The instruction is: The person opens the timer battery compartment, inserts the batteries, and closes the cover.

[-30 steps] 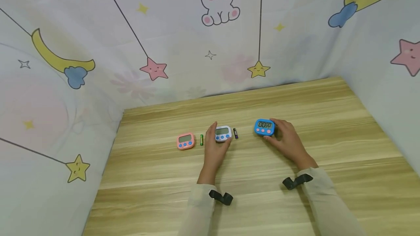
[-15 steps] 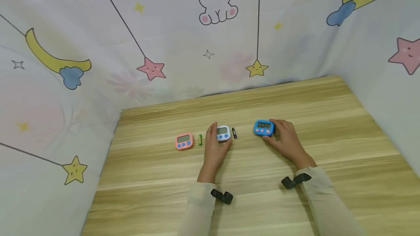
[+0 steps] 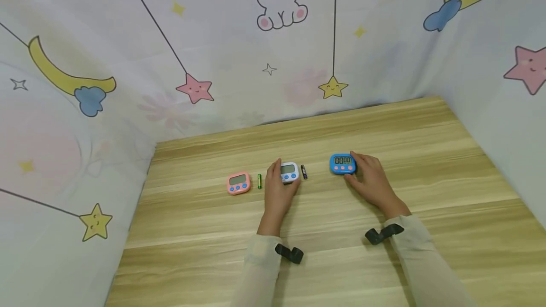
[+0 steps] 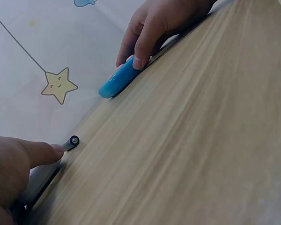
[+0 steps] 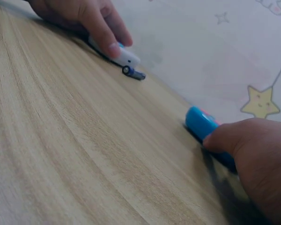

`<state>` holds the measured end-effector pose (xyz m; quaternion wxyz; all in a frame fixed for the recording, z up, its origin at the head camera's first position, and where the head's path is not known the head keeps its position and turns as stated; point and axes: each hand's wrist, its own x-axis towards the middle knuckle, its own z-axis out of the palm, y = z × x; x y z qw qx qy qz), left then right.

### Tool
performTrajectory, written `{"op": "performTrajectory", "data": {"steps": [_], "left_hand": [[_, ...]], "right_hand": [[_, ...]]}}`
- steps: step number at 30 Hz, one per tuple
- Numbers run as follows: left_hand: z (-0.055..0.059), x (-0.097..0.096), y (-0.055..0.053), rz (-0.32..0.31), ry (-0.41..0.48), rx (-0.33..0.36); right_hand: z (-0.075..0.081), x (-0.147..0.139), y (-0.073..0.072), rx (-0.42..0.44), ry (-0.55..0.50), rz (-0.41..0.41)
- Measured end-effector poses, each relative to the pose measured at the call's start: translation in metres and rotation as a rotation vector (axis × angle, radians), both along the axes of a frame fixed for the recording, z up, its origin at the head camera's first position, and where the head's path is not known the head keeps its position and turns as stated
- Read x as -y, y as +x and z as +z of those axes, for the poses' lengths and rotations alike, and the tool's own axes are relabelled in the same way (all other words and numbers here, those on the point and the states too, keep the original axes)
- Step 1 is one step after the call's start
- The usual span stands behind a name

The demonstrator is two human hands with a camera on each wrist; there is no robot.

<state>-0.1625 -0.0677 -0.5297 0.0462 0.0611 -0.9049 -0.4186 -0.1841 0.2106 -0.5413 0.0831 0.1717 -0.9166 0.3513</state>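
In the head view my left hand holds the white digital timer, thumb at its near edge and fingers along its left side, partly covering it. My right hand grips the blue digital timer by its right side, thumb at the near edge and fingers at the far edge. That timer's display reads zeros above pink buttons. A dark battery lies just right of the white timer; the right wrist view shows this battery beside the timer's end. To the left are a green battery and a pink timer.
All of this is on a wood-grain table. A white cloth printed with stars, moons and a rabbit hangs behind it and at both sides. Black wrist mounts sit on both sleeves.
The blue timer in my right hand has tilted slightly and shifted a little toward the back. My left hand stays on the white timer. The head view has drifted slightly.
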Motion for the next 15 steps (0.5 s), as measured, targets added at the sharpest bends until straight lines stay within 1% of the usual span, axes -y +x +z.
{"op": "performTrajectory", "data": {"steps": [5,15], "left_hand": [[0.0017,0.0001,-0.0004,0.008,0.017,0.004],[0.0033,0.0004,0.0010,0.011,0.052,0.003]], "right_hand": [[0.0031,0.0012,-0.0006,-0.001,-0.004,0.000],[0.0028,0.0016,-0.0009,0.042,-0.014,-0.019]]}}
